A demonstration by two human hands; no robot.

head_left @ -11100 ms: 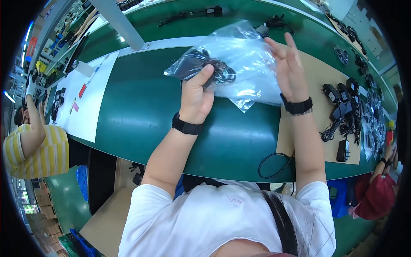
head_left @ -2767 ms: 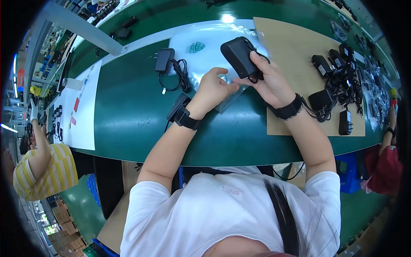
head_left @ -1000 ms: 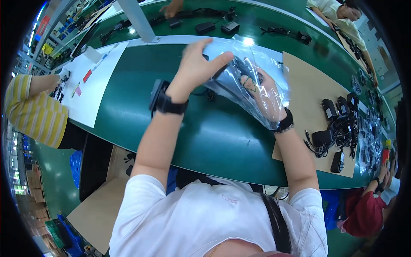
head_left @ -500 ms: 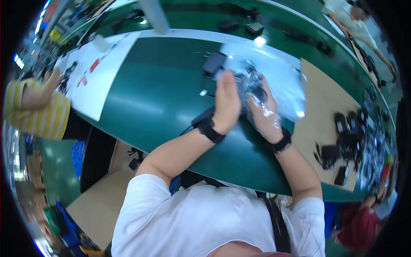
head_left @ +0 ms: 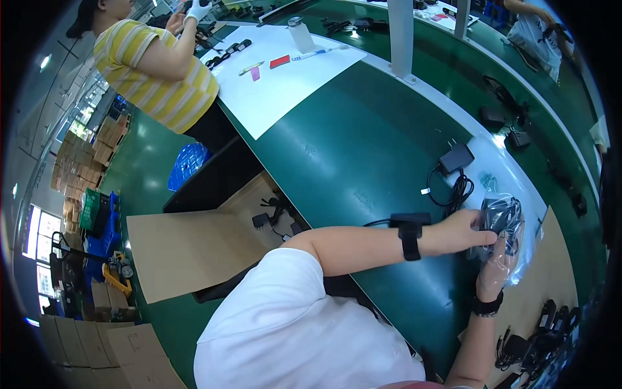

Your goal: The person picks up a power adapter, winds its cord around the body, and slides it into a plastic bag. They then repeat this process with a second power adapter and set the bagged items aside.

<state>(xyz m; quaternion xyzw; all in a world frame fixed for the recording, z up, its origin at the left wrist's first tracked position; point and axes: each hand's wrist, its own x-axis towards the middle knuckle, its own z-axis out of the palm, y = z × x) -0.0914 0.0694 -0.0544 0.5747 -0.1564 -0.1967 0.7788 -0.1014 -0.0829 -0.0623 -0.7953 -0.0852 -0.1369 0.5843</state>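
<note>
A clear plastic bag (head_left: 512,243) holds a black power adapter (head_left: 497,214) with a coiled cable, above a pile of flat clear bags (head_left: 531,185) on the green table. My left hand (head_left: 463,231) grips the bag's left side, its thumb across the front and its other fingers partly hidden. From below, my right hand (head_left: 495,269) closes on the lower part of the bag. Just beyond my hands lies a loose black plug adapter (head_left: 456,158) with its coiled cable (head_left: 459,189). Beside my left wrist rests another black adapter (head_left: 414,218), partly covered by the arm.
Several black adapters (head_left: 541,343) lie on a brown board (head_left: 562,259) at right. An open cardboard box (head_left: 184,243) with adapters stands left of my arm. A person in a yellow striped shirt (head_left: 152,74) works at left beside a white sheet (head_left: 272,97). A post (head_left: 402,39) rises at the table's far edge.
The view has swung left, so hands and table appear farther right. Both hands, earlier flat against the bag's two sides, now have their fingers closed on it.
</note>
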